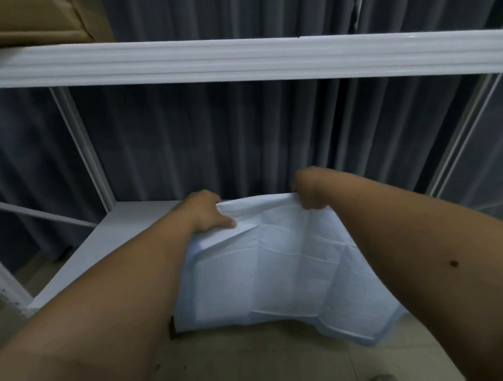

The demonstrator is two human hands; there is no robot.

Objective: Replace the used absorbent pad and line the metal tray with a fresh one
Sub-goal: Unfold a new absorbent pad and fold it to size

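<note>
Bare, sleeveless forearms; a small dark mole [453,263] marks the right.

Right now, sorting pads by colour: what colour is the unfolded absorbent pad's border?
Light blue border on the creased white absorbent pad; head view.

grey curtain [240,137] behind white shelf frame [235,59]

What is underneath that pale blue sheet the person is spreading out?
The pale blue absorbent pad hangs from both hands over a white metal shelf, bare at the pad's left, while its near edge droops above tiled floor. Whatever lies directly under the pad is covered.
</note>
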